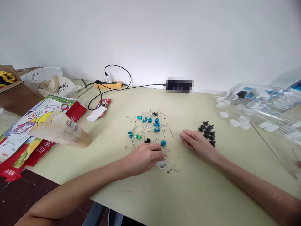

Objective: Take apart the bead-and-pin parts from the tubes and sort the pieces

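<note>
My right hand (192,140) is closed in a pinch on a thin bent metal rod (177,132), which points up and to the left. Over a small white cap (161,167) with tiny dark bits in it hangs my left hand (150,157), fingers drawn together; a thin dark piece shows by the fingertips, but I cannot make out what they hold. Beyond both hands lie several blue metal fittings (156,124), a green fitting (138,136) and scattered bent rods (169,130). Another bent rod with a dark end (173,171) rests just right of the cap.
Several black wing-shaped knobs (207,130) lie beyond my right wrist. Farther right are white round caps (223,115) and clear plastic sheeting (270,131). A plastic cup (77,133) lies on its side at left, over a red bag. A power strip (113,84) and a phone-like device (179,86) stand by the wall.
</note>
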A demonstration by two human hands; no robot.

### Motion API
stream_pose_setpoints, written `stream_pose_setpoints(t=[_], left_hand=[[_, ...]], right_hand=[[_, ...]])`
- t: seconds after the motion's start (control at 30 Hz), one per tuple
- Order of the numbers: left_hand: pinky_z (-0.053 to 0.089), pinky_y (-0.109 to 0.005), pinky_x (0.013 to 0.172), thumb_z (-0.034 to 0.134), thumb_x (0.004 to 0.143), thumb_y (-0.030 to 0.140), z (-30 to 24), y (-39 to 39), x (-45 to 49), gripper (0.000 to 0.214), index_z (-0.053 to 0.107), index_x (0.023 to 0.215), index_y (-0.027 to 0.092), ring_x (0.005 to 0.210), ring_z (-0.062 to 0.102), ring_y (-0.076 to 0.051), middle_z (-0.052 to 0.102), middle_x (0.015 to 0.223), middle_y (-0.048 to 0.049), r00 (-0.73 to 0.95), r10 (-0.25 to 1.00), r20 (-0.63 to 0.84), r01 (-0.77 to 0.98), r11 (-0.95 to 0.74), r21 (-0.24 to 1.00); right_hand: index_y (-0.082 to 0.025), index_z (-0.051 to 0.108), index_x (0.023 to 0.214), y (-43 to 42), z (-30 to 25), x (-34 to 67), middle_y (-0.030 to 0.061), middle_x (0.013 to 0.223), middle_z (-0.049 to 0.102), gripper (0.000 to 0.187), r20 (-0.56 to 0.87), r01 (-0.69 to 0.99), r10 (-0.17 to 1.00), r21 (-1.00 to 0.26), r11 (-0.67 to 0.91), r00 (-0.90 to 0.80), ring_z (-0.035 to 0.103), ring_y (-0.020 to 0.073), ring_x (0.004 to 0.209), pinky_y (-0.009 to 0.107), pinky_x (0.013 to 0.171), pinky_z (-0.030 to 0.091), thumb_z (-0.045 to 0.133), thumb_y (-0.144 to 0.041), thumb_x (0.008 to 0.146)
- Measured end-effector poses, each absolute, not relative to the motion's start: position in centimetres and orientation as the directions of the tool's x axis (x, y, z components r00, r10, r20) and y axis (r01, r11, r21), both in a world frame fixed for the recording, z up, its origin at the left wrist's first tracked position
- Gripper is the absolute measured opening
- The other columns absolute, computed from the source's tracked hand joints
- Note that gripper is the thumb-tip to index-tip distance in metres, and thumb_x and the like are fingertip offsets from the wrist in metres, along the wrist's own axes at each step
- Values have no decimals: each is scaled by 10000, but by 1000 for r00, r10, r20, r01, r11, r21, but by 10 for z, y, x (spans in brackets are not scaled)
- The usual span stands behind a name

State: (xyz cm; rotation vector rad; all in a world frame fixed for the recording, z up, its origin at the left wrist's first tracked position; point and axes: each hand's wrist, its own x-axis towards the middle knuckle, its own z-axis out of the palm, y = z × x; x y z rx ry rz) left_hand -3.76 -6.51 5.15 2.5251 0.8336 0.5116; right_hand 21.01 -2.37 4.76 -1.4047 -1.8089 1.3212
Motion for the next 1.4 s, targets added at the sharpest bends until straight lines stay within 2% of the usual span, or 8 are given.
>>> stream_pose_setpoints(t=[0.3, 0.53, 0.8, 0.93, 1.07, 1.13, 1.23, 1.4], left_hand=[[366, -235, 607, 339, 954, 315, 68, -19, -77, 331, 592, 791, 176, 620, 501, -125, 567, 693, -10, 555, 821, 133, 722, -555, 412], [417, -283, 772, 374, 923, 411, 66, 4, -99, 365, 612, 1131, 228, 917, 584, -199, 639, 1042, -57, 469, 877, 107, 767, -465, 442], [441, -283, 773, 473, 859, 382, 64, 20, -113, 337, 657, 1016, 147, 876, 605, -184, 690, 918, -69, 275, 961, 27, 598, -193, 778], [446, -285, 748, 506, 831, 350, 61, 22, -114, 314, 657, 993, 128, 865, 614, -187, 698, 899, -90, 252, 968, 7, 552, -149, 821], [440, -293, 776, 535, 810, 304, 69, 19, -116, 233, 664, 943, 163, 898, 603, -191, 683, 960, -73, 272, 958, 91, 634, -249, 732], [428, -294, 788, 531, 825, 308, 78, 15, -120, 195, 670, 902, 195, 909, 575, -189, 668, 961, -55, 406, 906, 123, 678, -388, 625], [406, -278, 780, 528, 838, 292, 86, 9, -126, 162, 669, 867, 220, 920, 523, -184, 637, 907, -35, 680, 733, -33, 641, -572, 512], [378, -245, 723, 542, 777, 157, 78, 6, -129, 86, 615, 762, 199, 903, 484, -170, 581, 849, -14, 742, 645, -183, 648, -622, 440]], right_hand=[[-190, 463, 670, -30, 39, 207, -25, 610, 431, 384, -131, 433, 928, -901, 36, -349, 367, 119, 570, 250, 535, 299, 382, -472, 918], [-196, 474, 697, -33, 38, 206, -25, 608, 439, 375, -116, 461, 925, -885, 69, -361, 380, 125, 562, 251, 532, 309, 357, -471, 924], [-202, 486, 716, -33, 38, 206, -25, 601, 449, 368, -124, 518, 921, -850, 94, -370, 377, 129, 552, 249, 527, 303, 346, -464, 932], [-203, 490, 711, -33, 40, 205, -23, 599, 462, 369, -123, 551, 915, -826, 120, -384, 395, 134, 552, 252, 526, 304, 345, -460, 932], [-205, 468, 704, -33, 39, 205, -18, 617, 472, 366, -111, 511, 921, -853, 104, -374, 401, 135, 562, 256, 537, 316, 339, -459, 935], [-207, 441, 695, -33, 38, 206, -16, 628, 473, 369, -89, 472, 929, -876, 100, -361, 397, 132, 564, 258, 547, 320, 324, -455, 942], [-210, 423, 699, -32, 35, 207, -24, 615, 463, 350, -55, 437, 938, -893, 107, -343, 381, 129, 551, 258, 549, 315, 326, -440, 944], [-208, 429, 685, -32, 34, 207, -30, 606, 454, 341, -81, 427, 923, -899, 95, -375, 364, 119, 535, 252, 509, 292, 400, -456, 917]])
